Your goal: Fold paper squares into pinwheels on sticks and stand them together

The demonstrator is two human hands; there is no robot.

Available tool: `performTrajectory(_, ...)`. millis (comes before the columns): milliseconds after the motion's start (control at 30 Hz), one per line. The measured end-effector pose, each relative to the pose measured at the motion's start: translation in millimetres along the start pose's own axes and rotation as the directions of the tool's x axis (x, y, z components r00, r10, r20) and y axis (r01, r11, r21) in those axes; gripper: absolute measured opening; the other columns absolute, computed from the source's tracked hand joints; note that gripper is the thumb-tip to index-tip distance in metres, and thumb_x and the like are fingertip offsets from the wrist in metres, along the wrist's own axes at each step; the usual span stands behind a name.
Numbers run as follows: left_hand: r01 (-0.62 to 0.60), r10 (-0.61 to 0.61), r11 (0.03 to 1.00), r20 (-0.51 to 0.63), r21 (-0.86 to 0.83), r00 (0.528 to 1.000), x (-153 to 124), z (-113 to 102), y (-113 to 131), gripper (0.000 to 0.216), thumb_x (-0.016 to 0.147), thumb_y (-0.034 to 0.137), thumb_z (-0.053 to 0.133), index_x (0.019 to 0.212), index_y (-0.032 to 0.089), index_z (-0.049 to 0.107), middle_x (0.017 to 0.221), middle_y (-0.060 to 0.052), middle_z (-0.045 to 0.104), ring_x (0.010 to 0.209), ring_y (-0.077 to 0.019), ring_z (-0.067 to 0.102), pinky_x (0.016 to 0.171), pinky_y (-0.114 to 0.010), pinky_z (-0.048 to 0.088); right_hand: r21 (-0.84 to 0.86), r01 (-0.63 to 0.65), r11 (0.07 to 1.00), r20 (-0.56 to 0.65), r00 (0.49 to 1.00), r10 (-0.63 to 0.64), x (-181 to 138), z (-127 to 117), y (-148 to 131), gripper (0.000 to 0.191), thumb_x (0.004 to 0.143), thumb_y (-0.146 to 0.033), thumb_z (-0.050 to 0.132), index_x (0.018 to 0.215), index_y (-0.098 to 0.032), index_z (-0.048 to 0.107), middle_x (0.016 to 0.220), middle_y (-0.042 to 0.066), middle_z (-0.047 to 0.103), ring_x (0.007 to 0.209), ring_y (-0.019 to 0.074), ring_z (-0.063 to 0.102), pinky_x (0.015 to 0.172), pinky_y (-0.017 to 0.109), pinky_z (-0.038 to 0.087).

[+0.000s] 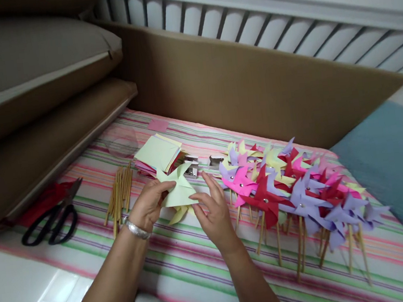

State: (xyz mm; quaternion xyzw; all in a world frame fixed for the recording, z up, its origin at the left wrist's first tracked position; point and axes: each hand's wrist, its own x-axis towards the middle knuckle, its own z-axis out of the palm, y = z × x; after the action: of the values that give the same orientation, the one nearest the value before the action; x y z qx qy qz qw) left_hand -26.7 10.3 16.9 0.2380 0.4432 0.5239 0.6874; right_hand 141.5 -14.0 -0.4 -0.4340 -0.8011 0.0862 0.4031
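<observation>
Over the striped cloth [188, 264], just in front of the stack [156, 152], my left fingers [164, 186] pinch the green paper [180, 194]; my right fingers [213, 188] meet its right corner – gripping or only touching, I can't tell. Should my left thumb slip, the curled points could spring loose; pressing too hard might crease or tear them.

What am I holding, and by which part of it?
Your left hand pinches the pale green paper by its left side. Your right hand is at its lower right corner; whether it grips is unclear.
</observation>
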Motion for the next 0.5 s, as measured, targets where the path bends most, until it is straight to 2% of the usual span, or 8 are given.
performTrajectory(167, -0.026, 0.029, 0.999, -0.059, 0.042, 0.998, -1.1, 5.8, -0.5, 0.025, 0.053, 0.021, 0.074, 0.074, 0.009, 0.068, 0.06, -0.005, 0.07, 0.053, -0.0162, 0.061, 0.051, -0.025, 0.046, 0.008, 0.038, 0.999, -0.023, 0.999, -0.038, 0.1, -3.6, 1.0, 0.017, 0.081, -0.012, 0.052, 0.088, -0.022, 0.063, 0.141, 0.008, 0.039, 0.132, 0.0258, 0.031, 0.104, 0.05, 0.032)
performTrajectory(333, -0.025, 0.031, 0.998, -0.109, 0.056, 0.994, 0.1, 9.4, 0.0, 0.023, 0.05, 0.019, 0.074, 0.069, 0.009, 0.067, 0.056, -0.005, 0.068, 0.05, -0.0165, 0.06, 0.05, -0.025, 0.046, -0.016, -0.003, 1.0, 0.003, 1.0, 0.003, -0.3, -8.1, 2.5, 0.015, 0.08, -0.016, 0.055, 0.088, -0.023, 0.065, 0.137, 0.008, 0.044, 0.129, 0.026, 0.036, 0.102, 0.048, 0.035)
performTrajectory(500, -0.047, 0.059, 0.995, -0.142, 0.085, 0.988, 3.0, 7.0, -4.1, 0.027, 0.049, 0.021, 0.075, 0.073, 0.009, 0.068, 0.058, -0.004, 0.068, 0.052, -0.0163, 0.061, 0.051, -0.025, 0.047, -0.065, -0.044, 0.997, -0.008, 0.999, 0.043, -0.5, -8.5, 3.8, 0.015, 0.08, -0.016, 0.054, 0.086, -0.023, 0.066, 0.13, 0.009, 0.05, 0.123, 0.0262, 0.042, 0.099, 0.048, 0.037)
